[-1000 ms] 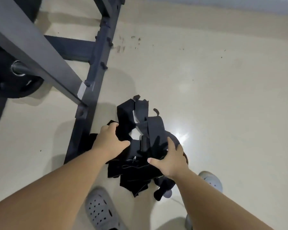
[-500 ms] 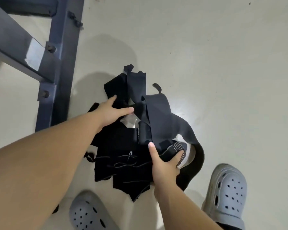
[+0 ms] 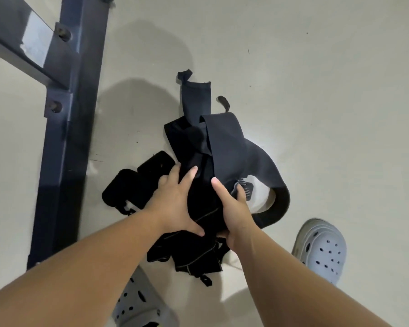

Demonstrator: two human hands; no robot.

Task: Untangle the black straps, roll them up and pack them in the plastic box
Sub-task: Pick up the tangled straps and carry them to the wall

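Note:
A tangled bundle of black straps (image 3: 224, 147) is held between both hands above the pale floor. My left hand (image 3: 175, 201) grips its left side, thumb underneath and fingers spread over the fabric. My right hand (image 3: 232, 206) grips the right side, thumb on top and fingers curled behind. One wide strap end (image 3: 195, 97) sticks up and away from me. A broad loop (image 3: 279, 201) curves out to the right. Stitched strap ends (image 3: 194, 260) hang below the hands. A black padded piece (image 3: 137, 182) lies on the floor to the left. No plastic box is in view.
A dark blue steel rack frame (image 3: 66, 128) with bolted joints stands on the floor at the left. My grey perforated clogs sit at the bottom (image 3: 137, 305) and at the right (image 3: 321, 251). The floor (image 3: 328, 90) is pale and glossy.
Both hands have closed in on the middle of the bundle and lifted it. The padded piece on the left has come into view. The camera has tilted further down.

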